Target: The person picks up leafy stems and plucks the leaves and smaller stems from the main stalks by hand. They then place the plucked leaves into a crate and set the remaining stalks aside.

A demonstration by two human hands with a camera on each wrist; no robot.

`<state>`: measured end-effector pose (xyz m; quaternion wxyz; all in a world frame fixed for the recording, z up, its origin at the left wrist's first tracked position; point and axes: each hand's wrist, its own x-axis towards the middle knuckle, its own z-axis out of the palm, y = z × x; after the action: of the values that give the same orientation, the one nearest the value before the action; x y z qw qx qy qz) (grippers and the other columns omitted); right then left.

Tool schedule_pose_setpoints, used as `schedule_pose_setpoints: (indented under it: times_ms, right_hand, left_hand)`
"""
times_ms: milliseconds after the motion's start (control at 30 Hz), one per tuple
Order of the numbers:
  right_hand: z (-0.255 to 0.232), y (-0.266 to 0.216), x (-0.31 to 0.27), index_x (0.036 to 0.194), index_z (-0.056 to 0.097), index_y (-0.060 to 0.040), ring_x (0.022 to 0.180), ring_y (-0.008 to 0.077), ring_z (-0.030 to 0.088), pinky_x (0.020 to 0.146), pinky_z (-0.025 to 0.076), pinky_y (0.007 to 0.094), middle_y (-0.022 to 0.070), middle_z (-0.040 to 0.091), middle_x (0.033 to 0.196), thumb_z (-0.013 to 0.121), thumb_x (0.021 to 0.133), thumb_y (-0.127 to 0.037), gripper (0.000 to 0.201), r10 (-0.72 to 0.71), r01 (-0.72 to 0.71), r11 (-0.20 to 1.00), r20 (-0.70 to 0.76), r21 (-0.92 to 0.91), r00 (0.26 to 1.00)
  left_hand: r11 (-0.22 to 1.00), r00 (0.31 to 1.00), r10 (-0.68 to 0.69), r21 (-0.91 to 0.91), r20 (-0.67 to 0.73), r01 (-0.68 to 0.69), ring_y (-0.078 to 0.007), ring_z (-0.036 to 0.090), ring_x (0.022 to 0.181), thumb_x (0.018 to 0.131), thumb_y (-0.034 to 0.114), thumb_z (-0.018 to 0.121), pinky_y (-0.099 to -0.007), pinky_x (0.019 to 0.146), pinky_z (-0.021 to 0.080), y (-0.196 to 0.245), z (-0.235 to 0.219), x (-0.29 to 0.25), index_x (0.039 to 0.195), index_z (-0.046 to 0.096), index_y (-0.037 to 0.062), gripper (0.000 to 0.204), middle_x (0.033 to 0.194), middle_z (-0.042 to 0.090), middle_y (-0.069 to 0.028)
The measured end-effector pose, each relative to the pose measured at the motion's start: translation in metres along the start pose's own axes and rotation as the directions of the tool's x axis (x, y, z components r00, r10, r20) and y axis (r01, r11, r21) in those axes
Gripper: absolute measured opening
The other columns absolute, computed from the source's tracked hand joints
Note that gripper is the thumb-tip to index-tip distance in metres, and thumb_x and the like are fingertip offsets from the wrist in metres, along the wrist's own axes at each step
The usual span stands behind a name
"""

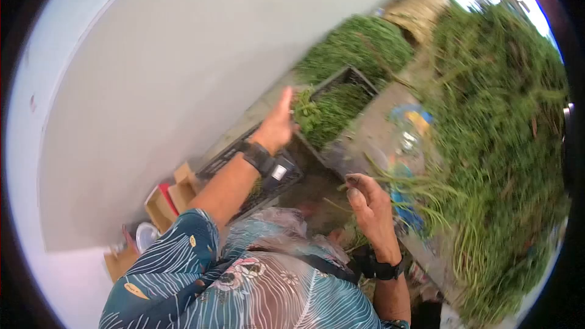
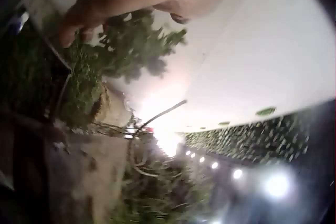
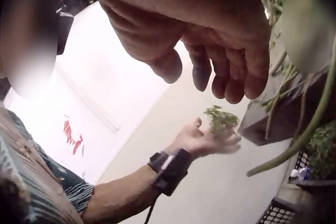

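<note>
My left hand (image 1: 275,129) reaches out over the dark crates by the wall. A small leafy green bunch (image 3: 221,121) lies along its fingers, which look fairly straight, with the thumb standing apart. In the left wrist view the leaves (image 2: 139,45) spread just below the hand. Beyond it, a black crate (image 1: 350,73) contains cut greens (image 1: 344,106). My right hand (image 1: 373,210) hovers near the table edge beside loose stems (image 1: 426,192). Its fingers (image 3: 226,85) bend loosely, and a gap shows between them and the thumb, with nothing held.
A large heap of long-stemmed greens (image 1: 506,116) covers the table on the right. Another green pile (image 1: 359,49) and a woven sack (image 1: 417,12) lie at the back. Cardboard boxes (image 1: 161,207) stand at left along the wall (image 1: 170,73). A second dark crate (image 1: 286,167) sits below my left wrist.
</note>
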<state>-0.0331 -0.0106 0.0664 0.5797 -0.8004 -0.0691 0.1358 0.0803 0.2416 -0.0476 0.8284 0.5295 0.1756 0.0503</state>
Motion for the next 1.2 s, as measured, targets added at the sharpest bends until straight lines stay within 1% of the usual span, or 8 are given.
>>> schedule_pose_setpoints:
  times_ms: [100, 200, 400, 500, 600, 800, 1000, 1200]
  right_hand:
    - [-0.026, 0.017, -0.034, 0.106, 0.055, 0.0022, 0.087, 0.0156, 0.057, 0.077, 0.044, 0.0268, 0.0076, 0.061, 0.095, 0.051, 0.084, -0.009, 0.026, 0.093, -0.087, 0.993, -0.069, 0.085, 0.993]
    - [-0.041, 0.034, -0.071, 0.104, 0.055, 0.0025, 0.084, 0.0147, 0.057, 0.077, 0.044, 0.026, 0.0072, 0.061, 0.093, 0.05, 0.084, -0.008, 0.023, 0.275, -0.245, 0.945, -0.124, 0.214, 0.953]
    - [-0.057, 0.04, -0.117, 0.105, 0.056, 0.0051, 0.088, 0.0182, 0.06, 0.08, 0.045, 0.0285, 0.0116, 0.063, 0.096, 0.051, 0.083, -0.013, 0.029, 0.483, -0.341, 0.827, -0.252, 0.447, 0.839]
    - [-0.061, 0.049, -0.131, 0.105, 0.056, 0.0051, 0.088, 0.0176, 0.06, 0.079, 0.045, 0.0282, 0.0112, 0.063, 0.096, 0.05, 0.083, -0.014, 0.03, 0.472, -0.302, 0.824, -0.285, 0.48, 0.834]
    - [-0.066, 0.05, -0.137, 0.107, 0.055, 0.0047, 0.086, 0.0154, 0.059, 0.077, 0.045, 0.0274, 0.0098, 0.062, 0.096, 0.049, 0.085, -0.015, 0.03, 0.465, -0.324, 0.833, -0.249, 0.449, 0.849]
    - [-0.069, 0.076, -0.142, 0.112, 0.051, 0.0034, 0.083, 0.0124, 0.056, 0.073, 0.046, 0.0251, 0.0075, 0.061, 0.097, 0.048, 0.087, -0.016, 0.032, 0.445, -0.304, 0.793, -0.161, 0.528, 0.881]
    - [-0.083, 0.062, -0.128, 0.121, 0.045, 0.003, 0.084, 0.0145, 0.057, 0.07, 0.046, 0.0265, 0.0101, 0.061, 0.098, 0.05, 0.087, -0.022, 0.043, 0.421, -0.296, 0.797, -0.133, 0.527, 0.897]
    - [-0.079, 0.057, -0.105, 0.12, 0.046, 0.0049, 0.086, 0.0169, 0.06, 0.077, 0.046, 0.0263, 0.01, 0.062, 0.097, 0.056, 0.084, -0.021, 0.046, 0.269, -0.052, 0.811, -0.292, 0.583, 0.918]
  left_hand:
    - [0.942, 0.998, -0.07, 0.331, 0.008, 0.063, -0.0255, 0.059, 0.092, 0.093, 0.035, 0.042, -0.0366, 0.085, 0.047, 0.009, 0.037, -0.007, 0.109, 0.051, 0.0003, 0.04, 0.1, 0.061, -0.0103]
    - [0.958, 0.9, -0.203, 0.268, 0.385, 0.101, -0.0214, 0.06, 0.088, 0.091, 0.031, 0.049, -0.0308, 0.082, 0.046, 0.022, 0.083, -0.023, 0.11, 0.054, 0.0021, 0.034, 0.094, 0.062, -0.0071]
    - [0.68, 0.497, -0.228, 0.502, 0.837, -0.534, -0.0206, 0.059, 0.08, 0.082, 0.016, 0.059, -0.028, 0.075, 0.046, 0.019, 0.178, -0.111, 0.1, 0.057, 0.0006, 0.023, 0.091, 0.062, -0.0085]
    - [0.644, 0.432, -0.223, 0.465, 0.874, -0.607, -0.0249, 0.059, 0.082, 0.076, 0.013, 0.063, -0.032, 0.076, 0.046, 0.0, 0.206, -0.148, 0.1, 0.057, 0.0004, 0.028, 0.092, 0.061, -0.0113]
    - [0.297, 0.301, -0.06, 0.305, 0.952, -0.905, -0.0292, 0.057, 0.088, 0.073, 0.013, 0.064, -0.0384, 0.077, 0.046, -0.031, 0.213, -0.158, 0.1, 0.056, 0.0031, 0.03, 0.093, 0.06, -0.0149]
    - [0.118, 0.311, -0.203, 0.339, 0.929, -0.933, -0.0343, 0.055, 0.082, 0.075, 0.014, 0.062, -0.0419, 0.071, 0.045, -0.049, 0.216, -0.157, 0.097, 0.051, 0.003, 0.027, 0.088, 0.06, -0.0156]
    - [0.73, 0.585, -0.281, 0.565, 0.761, -0.385, -0.0164, 0.052, 0.056, 0.089, 0.015, 0.049, -0.0291, 0.052, 0.042, -0.017, 0.223, -0.162, 0.094, 0.049, 0.0022, 0.013, 0.07, 0.055, -0.0036]
    - [0.862, 0.569, -0.398, 0.506, 0.719, -0.036, -0.0076, 0.046, 0.055, 0.091, 0.014, 0.045, -0.0225, 0.05, 0.038, -0.022, 0.216, -0.158, 0.099, 0.05, 0.0029, 0.015, 0.071, 0.053, 0.0003]
